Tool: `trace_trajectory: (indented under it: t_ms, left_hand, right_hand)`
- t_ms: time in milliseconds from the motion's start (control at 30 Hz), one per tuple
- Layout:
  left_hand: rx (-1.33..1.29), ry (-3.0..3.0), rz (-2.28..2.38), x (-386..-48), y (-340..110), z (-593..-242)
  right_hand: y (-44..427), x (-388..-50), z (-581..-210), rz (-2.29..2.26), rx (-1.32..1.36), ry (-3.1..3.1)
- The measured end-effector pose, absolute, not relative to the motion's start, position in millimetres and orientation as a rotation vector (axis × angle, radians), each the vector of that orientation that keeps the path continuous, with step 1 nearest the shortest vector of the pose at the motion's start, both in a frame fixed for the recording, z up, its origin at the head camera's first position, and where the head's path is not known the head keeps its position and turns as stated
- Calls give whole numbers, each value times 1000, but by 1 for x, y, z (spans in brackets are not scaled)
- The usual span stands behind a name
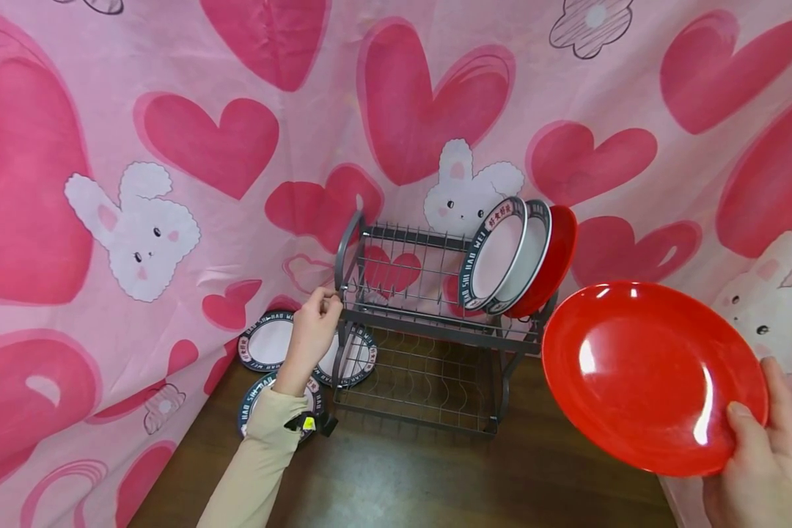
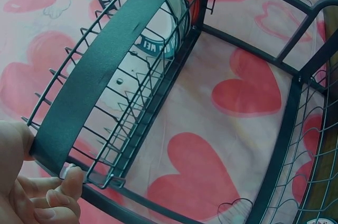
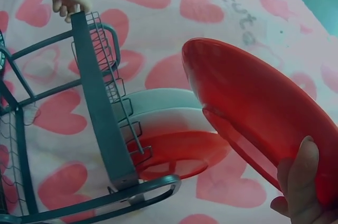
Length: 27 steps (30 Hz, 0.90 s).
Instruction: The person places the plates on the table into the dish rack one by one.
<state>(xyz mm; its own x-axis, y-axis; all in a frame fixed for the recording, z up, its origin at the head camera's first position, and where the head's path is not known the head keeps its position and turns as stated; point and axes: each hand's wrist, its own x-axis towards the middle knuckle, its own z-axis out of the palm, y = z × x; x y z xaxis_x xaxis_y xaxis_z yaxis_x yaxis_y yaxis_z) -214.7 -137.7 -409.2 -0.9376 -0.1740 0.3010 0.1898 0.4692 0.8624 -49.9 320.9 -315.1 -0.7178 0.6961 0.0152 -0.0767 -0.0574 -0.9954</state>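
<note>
My right hand (image 1: 762,458) grips a red plate (image 1: 653,378) by its rim, thumb on the upper face, to the right of the rack. With my left hand (image 1: 317,323) I pinch the left front corner of a dark two-tier dish rack (image 1: 429,328); the left wrist view shows the thumb and curled fingers at the end of its front bar (image 2: 95,71). On the upper tier's right side stand two white plates with patterned rims, the front one (image 1: 498,253) overlapping the other (image 1: 534,257). Behind them leans another red plate (image 1: 561,257).
Left of the rack, patterned-rim plates lie on the brown tabletop (image 1: 396,477): one at the back (image 1: 268,342), one partly behind the rack's leg (image 1: 356,359), and one (image 1: 257,396) under my left forearm. A pink heart-print cloth (image 1: 330,139) hangs behind and at the sides.
</note>
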Motion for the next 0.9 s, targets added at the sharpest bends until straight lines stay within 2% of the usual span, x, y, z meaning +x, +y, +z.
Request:
trace_trajectory:
  t_ms: [900]
  left_hand:
    - [-25,-2371,-1468,-214,-138,-409]
  right_hand:
    - [278,-51,-285,1697,-574,-1811]
